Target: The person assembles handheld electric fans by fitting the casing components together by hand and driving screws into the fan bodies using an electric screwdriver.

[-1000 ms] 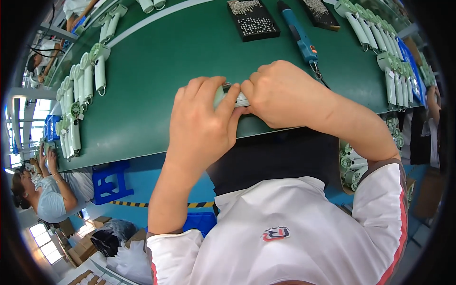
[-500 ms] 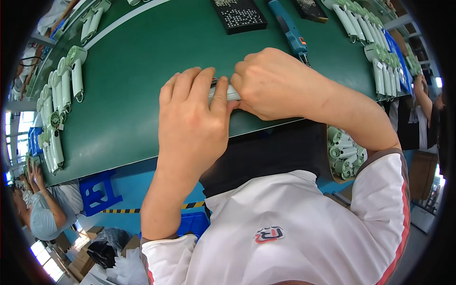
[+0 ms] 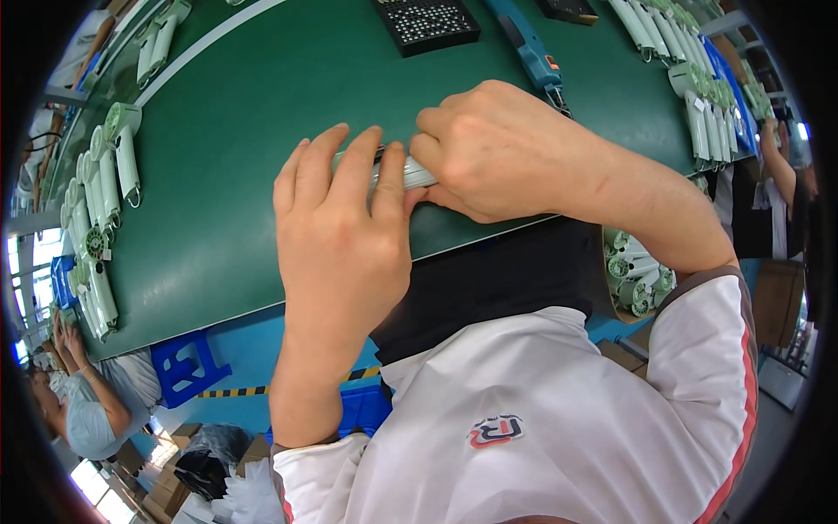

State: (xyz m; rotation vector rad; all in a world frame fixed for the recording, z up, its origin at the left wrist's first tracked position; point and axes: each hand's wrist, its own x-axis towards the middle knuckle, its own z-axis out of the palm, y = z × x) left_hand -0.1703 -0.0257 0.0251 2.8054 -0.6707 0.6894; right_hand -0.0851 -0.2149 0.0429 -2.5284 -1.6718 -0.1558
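Steadiness probably explains why the left hand [image 3: 345, 231] clasps a pale device [image 3: 420, 176] over the table [image 3: 218, 175], near its front edge, with the right hand [image 3: 480, 155] gripping one end; the blue power tool [image 3: 529, 54] lies beyond, perhaps for reach

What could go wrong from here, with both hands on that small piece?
The pale piece could slip and perhaps drop off the green bench: the left hand and right hand hold it near the front edge.
A misfit might go unnoticed, since the fingers cover most of the piece.
The right hand might bump the blue power screwdriver if it swings outward, as the tool lies just beyond it.
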